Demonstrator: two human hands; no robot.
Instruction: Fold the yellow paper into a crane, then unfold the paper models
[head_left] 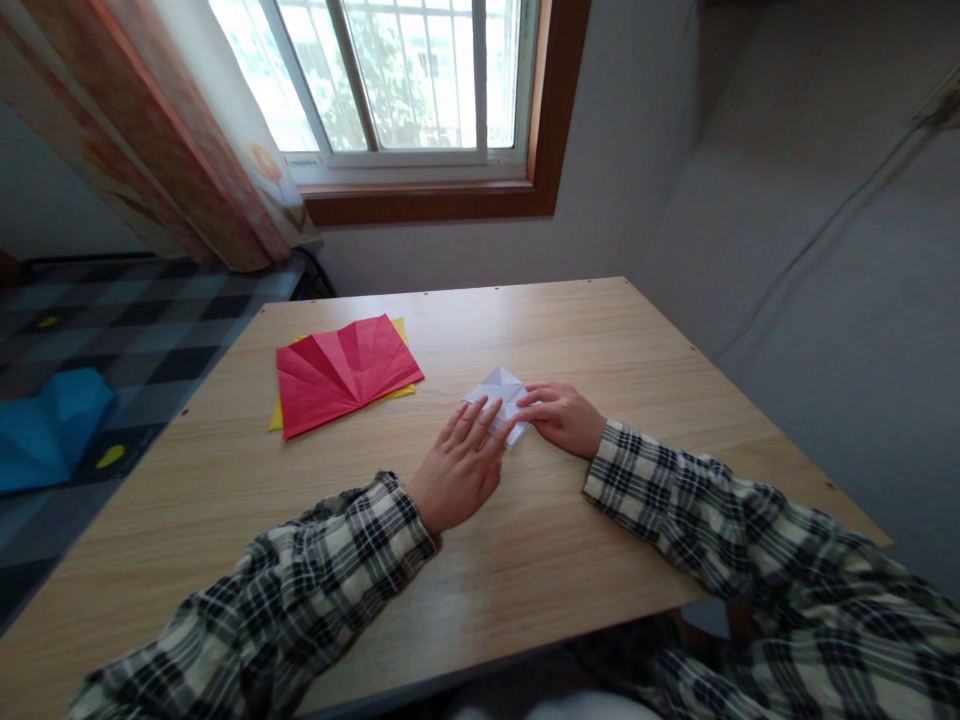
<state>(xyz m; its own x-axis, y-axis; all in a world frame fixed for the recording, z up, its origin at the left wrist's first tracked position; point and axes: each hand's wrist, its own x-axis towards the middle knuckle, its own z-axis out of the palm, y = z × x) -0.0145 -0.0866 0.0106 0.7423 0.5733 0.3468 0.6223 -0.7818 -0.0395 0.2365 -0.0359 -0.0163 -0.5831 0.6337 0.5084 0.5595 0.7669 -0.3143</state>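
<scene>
A small folded white paper lies on the wooden table near its middle. My left hand lies flat with its fingers spread, the fingertips pressing on the paper's near left edge. My right hand rests on the paper's right side, fingers curled and pinching its edge. Both sleeves are plaid. Part of the paper is hidden under my fingers.
A creased red paper sheet lies on a yellow sheet at the table's far left. A blue crumpled sheet lies on a checkered surface to the left. A window and curtain stand behind; grey walls close in on the right.
</scene>
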